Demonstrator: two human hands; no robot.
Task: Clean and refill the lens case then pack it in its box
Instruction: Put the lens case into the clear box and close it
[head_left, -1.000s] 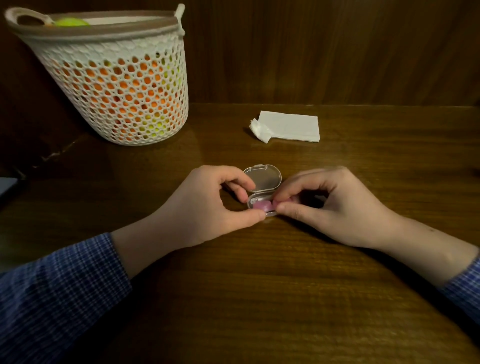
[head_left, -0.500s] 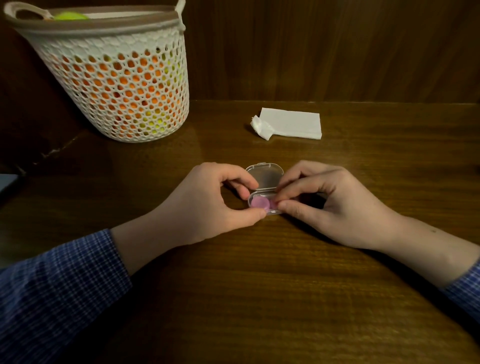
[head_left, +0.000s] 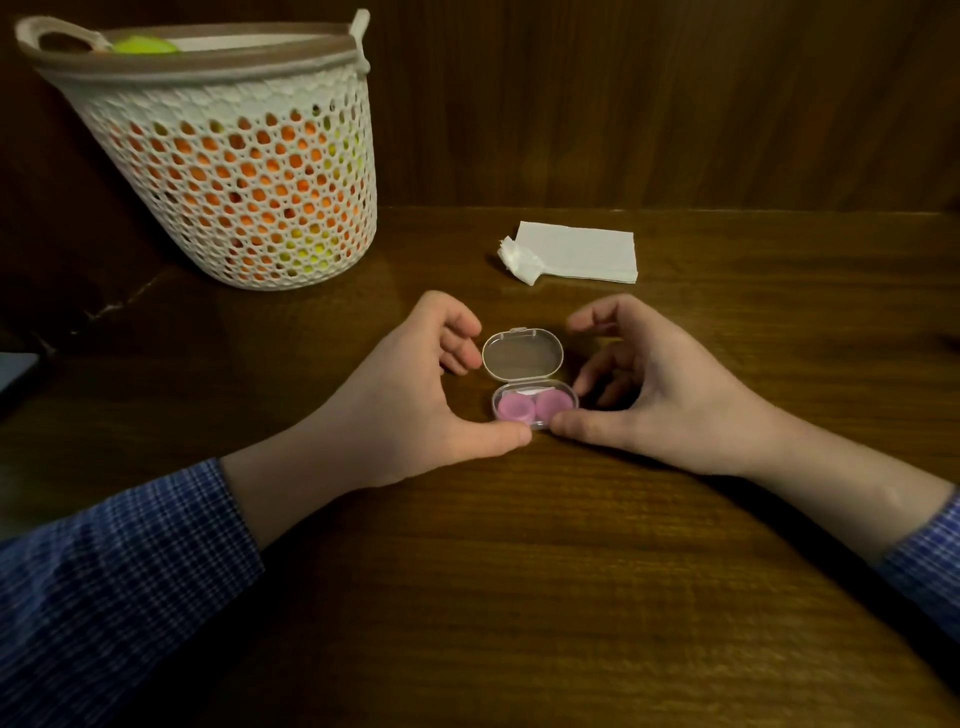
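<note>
On the tabletop (head_left: 519, 597) we see the clear box (head_left: 524, 358) with its lid up and the pink lens case (head_left: 532, 407) inside. Our left hand (head_left: 410, 395) and right hand (head_left: 670, 395) curve loosely around it, fingers apart; both thumbs touch its front edge.

A second ago the right hand (head_left: 670, 384) had its fingertips pinched down inside the small clear box (head_left: 535, 402), covering part of the pink lens case (head_left: 532, 407). Now those fingers have lifted out and spread open beside the box, only the thumb touching its front edge. The left hand's (head_left: 410, 395) fingers have also uncurled away from the lid (head_left: 522, 355). Both pink caps now show uncovered, and the lid stands open wider.
</note>
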